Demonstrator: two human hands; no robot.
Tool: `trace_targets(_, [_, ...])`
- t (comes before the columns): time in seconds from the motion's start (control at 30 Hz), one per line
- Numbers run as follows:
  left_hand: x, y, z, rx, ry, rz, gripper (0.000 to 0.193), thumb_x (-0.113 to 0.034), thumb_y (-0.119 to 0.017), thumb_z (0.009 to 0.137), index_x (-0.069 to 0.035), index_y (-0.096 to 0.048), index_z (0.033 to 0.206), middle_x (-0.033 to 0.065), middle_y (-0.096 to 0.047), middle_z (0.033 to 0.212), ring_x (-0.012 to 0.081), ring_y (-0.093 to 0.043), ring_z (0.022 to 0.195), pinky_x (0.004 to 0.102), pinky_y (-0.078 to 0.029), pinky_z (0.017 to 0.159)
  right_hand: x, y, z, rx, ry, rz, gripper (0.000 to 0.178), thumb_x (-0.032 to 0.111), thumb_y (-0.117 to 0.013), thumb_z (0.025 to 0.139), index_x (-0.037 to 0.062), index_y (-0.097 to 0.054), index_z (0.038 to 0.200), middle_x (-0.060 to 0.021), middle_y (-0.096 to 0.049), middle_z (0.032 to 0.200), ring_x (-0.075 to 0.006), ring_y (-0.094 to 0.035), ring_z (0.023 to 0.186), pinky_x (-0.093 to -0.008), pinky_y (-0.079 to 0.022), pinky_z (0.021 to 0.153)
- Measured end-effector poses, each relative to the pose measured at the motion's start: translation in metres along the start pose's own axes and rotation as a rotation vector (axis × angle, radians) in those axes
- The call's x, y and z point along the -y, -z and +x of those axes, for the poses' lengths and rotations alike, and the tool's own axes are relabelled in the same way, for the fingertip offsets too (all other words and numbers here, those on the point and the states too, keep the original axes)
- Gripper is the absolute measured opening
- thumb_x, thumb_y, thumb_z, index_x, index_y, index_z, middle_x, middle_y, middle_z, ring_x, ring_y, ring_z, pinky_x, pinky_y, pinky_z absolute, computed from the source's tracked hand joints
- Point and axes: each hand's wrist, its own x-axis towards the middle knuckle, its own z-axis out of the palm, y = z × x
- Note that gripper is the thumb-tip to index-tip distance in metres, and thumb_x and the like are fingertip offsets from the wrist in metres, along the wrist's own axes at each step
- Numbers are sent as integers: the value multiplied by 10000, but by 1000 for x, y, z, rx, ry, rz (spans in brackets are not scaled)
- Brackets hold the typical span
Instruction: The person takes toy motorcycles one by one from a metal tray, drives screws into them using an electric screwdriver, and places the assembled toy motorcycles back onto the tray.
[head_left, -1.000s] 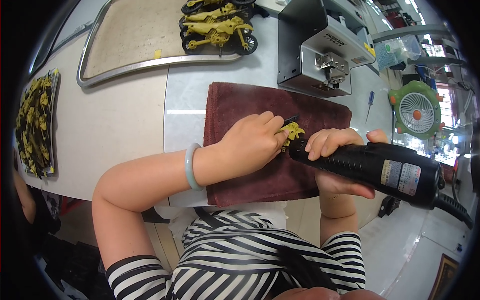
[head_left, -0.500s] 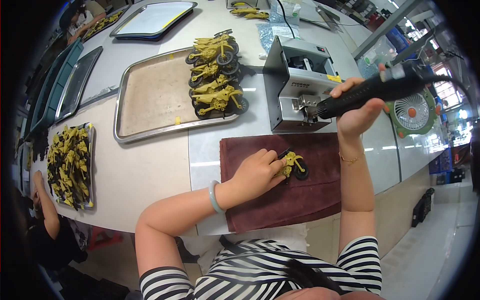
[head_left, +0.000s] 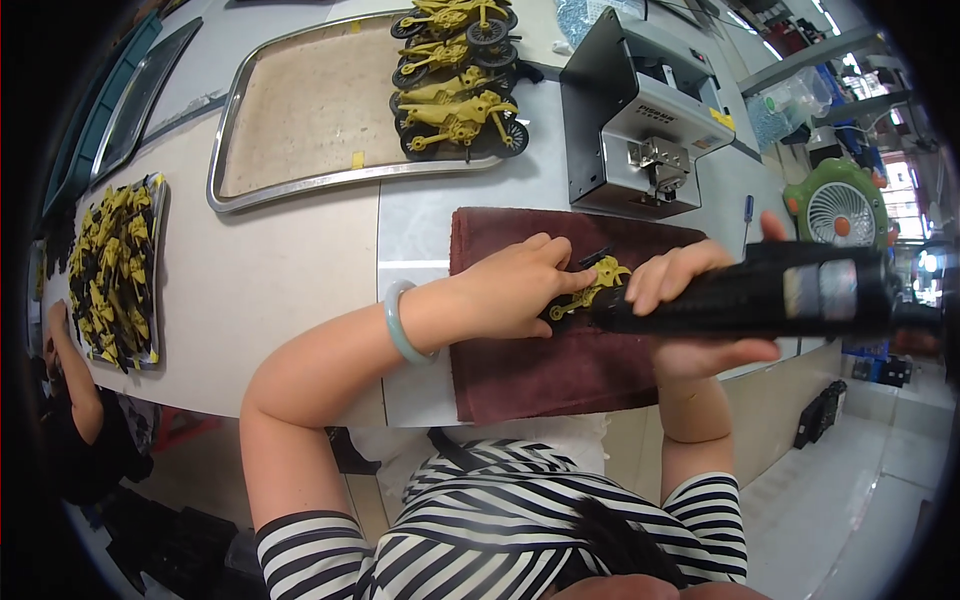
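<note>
On the maroon cloth (head_left: 530, 375) lies a small yellow and black toy motorcycle (head_left: 607, 272). My left hand (head_left: 515, 285) is closed on it from the left, its fingers hiding part of the toy. My right hand (head_left: 690, 290) grips a thick black electric screwdriver (head_left: 765, 295), held nearly level. The screwdriver's front end is at the motorcycle's near side; whether the bit touches a screw is hidden.
Beyond the cloth stands a grey and black screw feeder (head_left: 650, 115). Finished-looking toy motorcycles (head_left: 460, 120) line the right side of a metal tray (head_left: 225, 165). Yellow and black parts (head_left: 115, 275) fill a tray at left, near another person's arm (head_left: 75, 365). A green fan (head_left: 840, 215) sits at right.
My right hand has brought the electric screwdriver from the screw feeder down to the toy motorcycle. My left hand stays on the motorcycle. The whole view has shifted.
</note>
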Motion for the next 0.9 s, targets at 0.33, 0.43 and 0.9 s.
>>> trace_targets(0.33, [-3,-7,-3,-21,3,-3,658,-200,-758,616,-58,-518,1213,115,-483,984,268,-474,921,338,-423,833,13,2,-14,319,-163,-267,648,91,-673,762,81,-209,1215,-105,-567,819,-202,-580,761,-332,-462,776])
trace_targets(0.43, [-2,-11,-3,-51,20,1,638,-201,-751,623,-55,-524,1201,113,-481,979,271,-475,935,343,-428,830,10,-16,-25,34,-198,-307,942,737,-468,656,155,-117,1309,-119,-494,743,-225,-522,572,-359,-475,590])
trace_targets(0.9, [0,-12,-3,-135,-44,39,592,-165,-704,658,-36,-514,1204,114,-480,913,272,-481,872,346,-437,772,4,-7,-22,142,-109,-64,904,581,-584,626,138,-131,1271,-108,-540,818,-218,-564,693,-366,-486,707])
